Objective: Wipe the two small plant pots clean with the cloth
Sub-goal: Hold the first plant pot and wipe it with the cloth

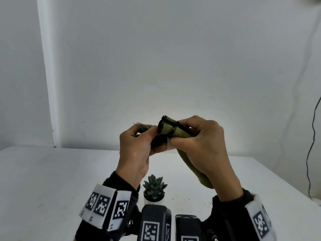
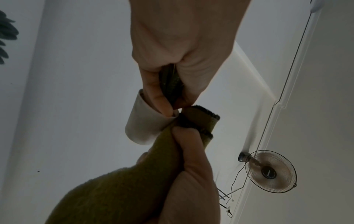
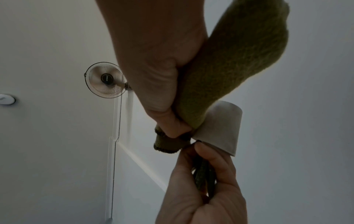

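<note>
My left hand [image 1: 147,136] holds a small white pot [image 1: 171,145] sideways above the table, fingers curled round its grassy plant [image 1: 141,126] and thumb at the rim. In the left wrist view the left hand [image 2: 173,106] grips the leaves [image 2: 170,84] next to the pot [image 2: 145,125]. My right hand [image 1: 178,139] grips a green cloth [image 1: 173,131] with dark edging and presses it against the pot's rim. The cloth [image 3: 239,60] touches the pot [image 3: 222,128] beside the right hand [image 3: 172,127]. A second white pot with a succulent [image 1: 153,188] stands on the table below my hands.
The white table [image 1: 52,180] meets a white wall behind, and small specks of dirt lie near the succulent. A dark cable [image 1: 311,153] hangs at the right edge. A fan [image 2: 270,171] is mounted high on the wall.
</note>
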Demonstrator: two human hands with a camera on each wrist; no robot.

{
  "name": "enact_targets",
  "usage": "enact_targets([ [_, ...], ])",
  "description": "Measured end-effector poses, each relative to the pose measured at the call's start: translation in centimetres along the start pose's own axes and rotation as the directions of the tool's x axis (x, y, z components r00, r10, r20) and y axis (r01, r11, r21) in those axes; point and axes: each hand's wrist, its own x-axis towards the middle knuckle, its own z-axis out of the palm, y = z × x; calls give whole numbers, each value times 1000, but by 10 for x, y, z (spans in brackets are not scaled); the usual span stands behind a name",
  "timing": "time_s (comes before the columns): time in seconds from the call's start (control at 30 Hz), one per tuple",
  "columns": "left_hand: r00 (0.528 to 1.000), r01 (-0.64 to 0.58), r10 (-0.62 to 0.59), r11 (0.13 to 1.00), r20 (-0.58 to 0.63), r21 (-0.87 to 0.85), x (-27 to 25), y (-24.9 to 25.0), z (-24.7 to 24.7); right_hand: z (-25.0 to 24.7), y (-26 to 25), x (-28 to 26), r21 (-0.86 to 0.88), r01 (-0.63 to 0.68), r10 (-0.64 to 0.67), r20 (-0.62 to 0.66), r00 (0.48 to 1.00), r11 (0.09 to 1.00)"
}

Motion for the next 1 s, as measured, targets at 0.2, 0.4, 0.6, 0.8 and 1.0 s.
enact_targets([
  [0.2,996,-40,34,996,78,74,-5,1,1,-10,-4,0,9,3,-1,-200,980,1000],
  [0.4,991,-47,28,988,128,149,-11,0,6,-7,0,1,-92,-24,10,-147,989,995],
  [0.6,996,84,-84,996,-1,-33,-3,0,1,8,3,0,-129,23,-30,-49,998,991],
  [0.8,994,95,-101,988,-46,-123,2,6,-5,5,-3,-2,-103,-27,32,48,998,994],
  [1.0,995,90,-94,986,-29,-140,4,13,-8,-6,-9,-3,28,-3,6,-116,993,1000],
])
